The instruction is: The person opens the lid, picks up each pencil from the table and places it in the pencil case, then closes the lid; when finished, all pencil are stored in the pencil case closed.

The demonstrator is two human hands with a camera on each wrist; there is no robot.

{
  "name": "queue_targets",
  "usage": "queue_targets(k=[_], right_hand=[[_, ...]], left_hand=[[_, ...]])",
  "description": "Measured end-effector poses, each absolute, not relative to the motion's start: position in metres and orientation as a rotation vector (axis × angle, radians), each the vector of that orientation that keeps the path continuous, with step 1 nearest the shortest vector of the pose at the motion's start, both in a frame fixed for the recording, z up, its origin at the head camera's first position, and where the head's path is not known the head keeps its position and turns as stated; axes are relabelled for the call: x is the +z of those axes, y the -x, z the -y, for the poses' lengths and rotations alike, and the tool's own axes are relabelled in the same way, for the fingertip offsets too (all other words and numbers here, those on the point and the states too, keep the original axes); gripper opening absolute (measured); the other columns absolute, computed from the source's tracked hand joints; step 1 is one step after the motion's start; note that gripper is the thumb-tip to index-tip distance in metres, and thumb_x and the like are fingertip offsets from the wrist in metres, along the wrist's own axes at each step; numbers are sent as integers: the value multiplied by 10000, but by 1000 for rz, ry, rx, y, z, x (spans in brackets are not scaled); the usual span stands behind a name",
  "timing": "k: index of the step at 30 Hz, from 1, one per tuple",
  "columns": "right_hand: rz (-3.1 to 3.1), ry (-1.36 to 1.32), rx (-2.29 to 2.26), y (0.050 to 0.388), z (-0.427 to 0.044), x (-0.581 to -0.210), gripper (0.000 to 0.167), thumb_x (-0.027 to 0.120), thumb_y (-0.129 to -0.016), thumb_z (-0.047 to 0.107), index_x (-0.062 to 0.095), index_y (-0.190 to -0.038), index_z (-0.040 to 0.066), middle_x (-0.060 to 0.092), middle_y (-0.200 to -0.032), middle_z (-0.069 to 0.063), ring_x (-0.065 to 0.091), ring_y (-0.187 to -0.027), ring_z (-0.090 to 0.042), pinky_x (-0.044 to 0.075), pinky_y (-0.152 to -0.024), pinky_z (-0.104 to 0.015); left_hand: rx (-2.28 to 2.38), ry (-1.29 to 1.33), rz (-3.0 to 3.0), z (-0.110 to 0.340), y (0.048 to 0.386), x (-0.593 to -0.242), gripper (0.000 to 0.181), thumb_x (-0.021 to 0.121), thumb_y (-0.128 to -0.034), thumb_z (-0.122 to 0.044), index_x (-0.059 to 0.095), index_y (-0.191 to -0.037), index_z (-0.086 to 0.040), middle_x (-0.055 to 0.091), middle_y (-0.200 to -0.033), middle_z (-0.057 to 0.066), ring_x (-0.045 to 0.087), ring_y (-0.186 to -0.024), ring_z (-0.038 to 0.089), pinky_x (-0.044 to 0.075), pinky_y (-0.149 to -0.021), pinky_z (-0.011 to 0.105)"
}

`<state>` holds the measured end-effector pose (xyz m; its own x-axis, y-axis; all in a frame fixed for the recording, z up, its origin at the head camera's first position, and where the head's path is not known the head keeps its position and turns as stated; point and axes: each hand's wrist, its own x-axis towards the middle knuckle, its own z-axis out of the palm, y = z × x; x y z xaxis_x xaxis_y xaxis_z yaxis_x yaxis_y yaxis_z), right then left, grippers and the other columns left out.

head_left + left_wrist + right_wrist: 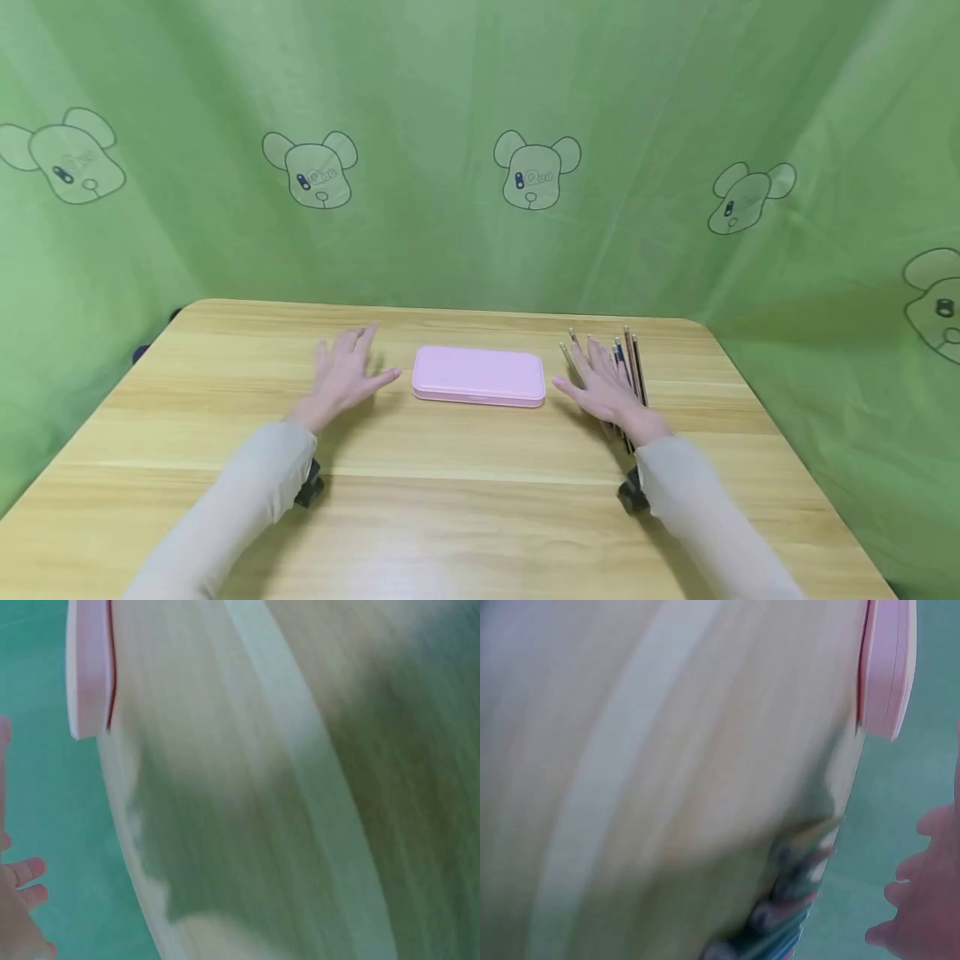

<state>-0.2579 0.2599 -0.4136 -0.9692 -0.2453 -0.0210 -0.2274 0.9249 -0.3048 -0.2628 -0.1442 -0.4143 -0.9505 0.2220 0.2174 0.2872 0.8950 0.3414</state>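
A closed pink pencil case (pixel 478 375) lies flat at the middle of the table, and its end shows in both wrist views. To its left is my left hand (pixel 345 372), fingers spread and apart from the case. On the other side my right hand (pixel 603 387) hovers with straight, spread fingers over several pencils (pixel 640 371), covering part of them. In the right wrist view the pencils (pixel 769 915) look blurred below the hand (pixel 930 889). Neither hand holds anything.
The wooden table (pixel 450 508) has rounded far corners. A green curtain (pixel 427 250) with printed bear heads hangs behind it and along its sides. A dark object (pixel 141 353) peeks out past the table's left edge.
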Motion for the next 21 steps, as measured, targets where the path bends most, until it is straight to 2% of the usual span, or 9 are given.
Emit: queue_targets(k=[2,8,12,16,21], right_hand=[[-3015,408,-496,260,-252,-415,830,335,-907,584,69,-1456,20,-79,-1487,-253,-60,-1357,-418,-40,-1057,-618],[-2982,516,-533,264,-227,-415,820,373,-917,537,101,-1438,-35,-19,-1485,-265,-15,-1367,-403,-2,-1082,-583],[-2962,559,-484,265,-209,-414,819,388,-908,545,120,-1443,-13,7,-1494,-240,2,-1377,-374,12,-1099,-552],[-2935,606,-447,267,-191,-415,829,387,-894,574,144,-1445,5,35,-1502,-214,32,-1383,-352,27,-1110,-526],[-2905,690,-423,267,-175,-415,818,392,-891,577,180,-1441,9,83,-1498,-218,77,-1382,-345,65,-1115,-509]], left_hand=[[-614,410,2859,140,265,-417,894,588,-790,-561,229,-1436,-58,328,-1411,210,265,-1304,378,76,-1028,673],[-676,582,2881,132,271,-422,922,635,-773,-513,212,-1436,-33,265,-1447,212,211,-1321,415,156,-1042,632],[-658,729,2914,126,275,-425,985,677,-732,-513,200,-1438,-20,227,-1465,215,188,-1320,439,174,-1029,642],[-624,769,2966,119,279,-425,1036,695,-703,-534,182,-1443,-21,197,-1475,218,164,-1332,431,157,-1027,653],[-641,785,2976,111,286,-427,1096,746,-648,-522,188,-1436,-3,237,-1455,236,180,-1311,464,173,-1006,671]])
